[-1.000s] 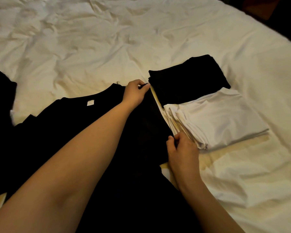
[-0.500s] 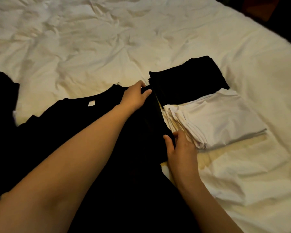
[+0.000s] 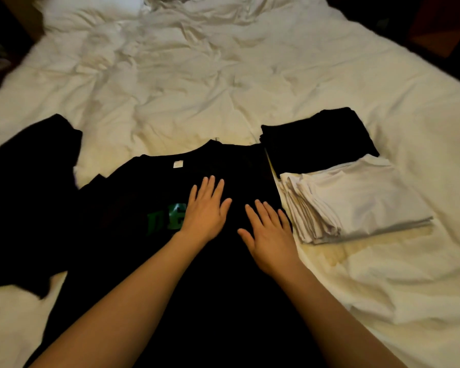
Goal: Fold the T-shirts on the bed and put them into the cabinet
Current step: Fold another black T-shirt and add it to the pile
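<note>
A black T-shirt (image 3: 133, 197) with green lettering and a white neck tag lies spread on the bed in front of me, its right side folded inward. My left hand (image 3: 206, 208) lies flat on its chest with fingers straight. My right hand (image 3: 270, 232) presses flat on the folded right part, fingers spread. To the right sits a folded black T-shirt (image 3: 316, 140), and nearer me a stack of folded white T-shirts (image 3: 361, 200). Another black garment (image 3: 29, 192) lies unfolded at the left.
The bed (image 3: 197, 83) is covered by a wrinkled white sheet. Dark floor and furniture (image 3: 441, 25) show past the bed's far right corner. The cabinet is not in view.
Both hands let go of the shirt's right edge and now lie flat on the shirt. The right side has been folded over, and the view has pulled back to show more of the bed.
</note>
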Motion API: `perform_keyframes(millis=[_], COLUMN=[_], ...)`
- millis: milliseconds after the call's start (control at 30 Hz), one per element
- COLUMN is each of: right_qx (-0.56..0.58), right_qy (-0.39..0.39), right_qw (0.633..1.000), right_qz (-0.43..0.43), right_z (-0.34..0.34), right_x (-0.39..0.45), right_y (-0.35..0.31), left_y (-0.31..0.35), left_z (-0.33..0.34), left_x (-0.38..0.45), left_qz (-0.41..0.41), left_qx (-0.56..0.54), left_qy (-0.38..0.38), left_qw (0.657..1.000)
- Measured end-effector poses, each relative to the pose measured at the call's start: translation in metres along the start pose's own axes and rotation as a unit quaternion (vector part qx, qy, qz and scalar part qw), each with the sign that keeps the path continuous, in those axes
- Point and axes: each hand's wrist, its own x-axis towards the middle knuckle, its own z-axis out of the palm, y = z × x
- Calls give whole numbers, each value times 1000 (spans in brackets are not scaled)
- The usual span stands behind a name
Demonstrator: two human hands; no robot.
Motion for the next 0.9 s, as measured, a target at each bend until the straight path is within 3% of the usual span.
perform_keyframes(millis=[233, 333, 567, 700, 900], right_qx=[-31, -46, -76, -70, -44], right_qy=[-27, 3, 46, 46, 17], right_qw=[999, 998, 996, 993, 990], right_qz=[27, 37, -30, -85, -135], right_z=[-7, -15, -20, -20, -8], right_x=[-5, -9, -13, -3, 21], right_y=[-8, -24, -80, -126, -173], left_y=[-6, -21, -82, -113, -141], left_z=[-14, -17, -28, -23, -18], left_x=[-27, -57, -128, -171, -194], left_qz=[-27, -44, -136, -204, -296], left_qx=[9, -10, -96, -233, -381], left_qy=[-15, -10, 58, 175, 251], left_qw=[999, 999, 984, 935, 839])
